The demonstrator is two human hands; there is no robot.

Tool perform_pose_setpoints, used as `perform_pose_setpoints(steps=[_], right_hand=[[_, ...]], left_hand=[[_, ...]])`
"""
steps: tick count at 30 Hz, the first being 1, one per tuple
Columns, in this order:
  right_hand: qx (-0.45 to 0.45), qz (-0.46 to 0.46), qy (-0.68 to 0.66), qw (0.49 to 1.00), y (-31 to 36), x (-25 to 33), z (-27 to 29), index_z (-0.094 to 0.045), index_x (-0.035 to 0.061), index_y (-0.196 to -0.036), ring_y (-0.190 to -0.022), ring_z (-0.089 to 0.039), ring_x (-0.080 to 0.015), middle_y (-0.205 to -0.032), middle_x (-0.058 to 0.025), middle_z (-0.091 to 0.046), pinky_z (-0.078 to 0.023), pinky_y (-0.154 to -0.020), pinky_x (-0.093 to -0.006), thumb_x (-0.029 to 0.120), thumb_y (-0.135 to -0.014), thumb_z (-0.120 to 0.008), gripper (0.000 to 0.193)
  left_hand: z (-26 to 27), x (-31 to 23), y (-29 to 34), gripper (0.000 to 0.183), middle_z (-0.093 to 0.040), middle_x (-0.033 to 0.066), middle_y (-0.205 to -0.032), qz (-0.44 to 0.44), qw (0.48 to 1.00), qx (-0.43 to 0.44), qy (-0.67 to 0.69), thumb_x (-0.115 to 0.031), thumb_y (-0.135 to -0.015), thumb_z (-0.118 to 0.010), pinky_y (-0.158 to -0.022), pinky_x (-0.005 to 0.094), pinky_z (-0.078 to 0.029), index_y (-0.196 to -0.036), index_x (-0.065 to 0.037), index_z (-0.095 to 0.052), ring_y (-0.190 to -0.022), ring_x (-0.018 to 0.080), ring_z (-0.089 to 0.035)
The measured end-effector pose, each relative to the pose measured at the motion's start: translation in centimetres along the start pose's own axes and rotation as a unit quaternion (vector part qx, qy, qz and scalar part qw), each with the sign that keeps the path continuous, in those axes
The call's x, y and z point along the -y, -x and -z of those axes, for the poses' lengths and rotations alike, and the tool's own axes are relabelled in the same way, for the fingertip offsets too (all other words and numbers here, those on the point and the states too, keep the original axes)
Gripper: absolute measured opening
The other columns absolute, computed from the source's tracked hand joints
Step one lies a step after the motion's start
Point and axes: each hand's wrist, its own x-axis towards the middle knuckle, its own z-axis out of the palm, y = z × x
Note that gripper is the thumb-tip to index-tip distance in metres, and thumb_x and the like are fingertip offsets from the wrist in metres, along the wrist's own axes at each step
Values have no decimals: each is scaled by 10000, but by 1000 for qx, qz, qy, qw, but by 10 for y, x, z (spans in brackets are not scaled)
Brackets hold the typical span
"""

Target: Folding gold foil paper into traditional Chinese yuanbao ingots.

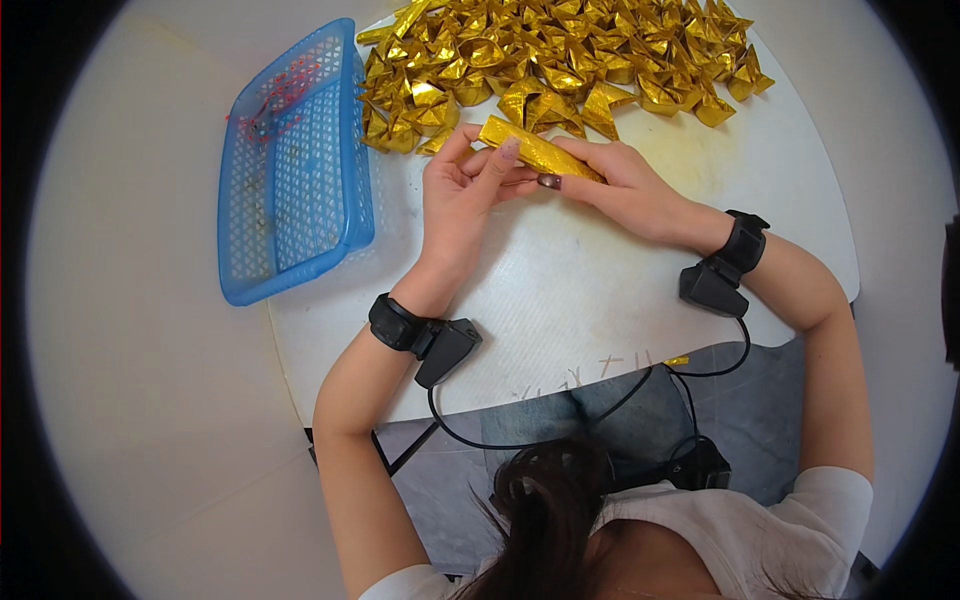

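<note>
Between both hands is a folded strip of gold foil paper, held above the white table and slanting down to the right. My left hand pinches its left end, with the thumb laid on the front face. At the right end, my right hand grips the strip between thumb and fingers; some of those fingers are hidden behind it. Just beyond the hands lies a large heap of folded gold paper ingots, with pointed ends and shiny textured faces.
A blue plastic basket with mesh walls stands at the table's left edge, some red stringy bits inside. The white tabletop has a curved right edge. Black wrist devices trail cables over the front edge. A gold scrap shows near that edge.
</note>
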Motion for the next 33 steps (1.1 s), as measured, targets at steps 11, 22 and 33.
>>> perform_pose_setpoints(steps=[11,22,33], right_hand=[[39,-59,-22,997,1,8,4,-543,135,-1269,-589,-476,-166,-649,-79,-525,-366,-570,-305,352,-903,-503,427],[68,-75,-102,990,0,8,2,-591,88,-1135,-535,-477,-135,-567,-46,-490,-366,-532,-300,360,-948,-434,365],[-6,-15,-59,998,1,1,3,-532,-26,-821,-618,-501,-223,-661,-139,-542,-384,-592,-355,322,-955,-355,413]], left_hand=[[1,1,-1,192,-678,141,-923,-7,1000,-2,8,-142,-922,-591,-711,260,-566,-1032,-7,-508,-780,169,-678],[2,1,-2,238,-613,90,-1187,-45,997,-22,-66,-231,-927,-592,-683,242,-545,-1033,-18,-580,-829,130,-658],[3,-1,-2,195,-526,65,-1329,-43,996,1,-74,-189,-910,-615,-669,225,-546,-1001,-17,-606,-820,60,-613]])
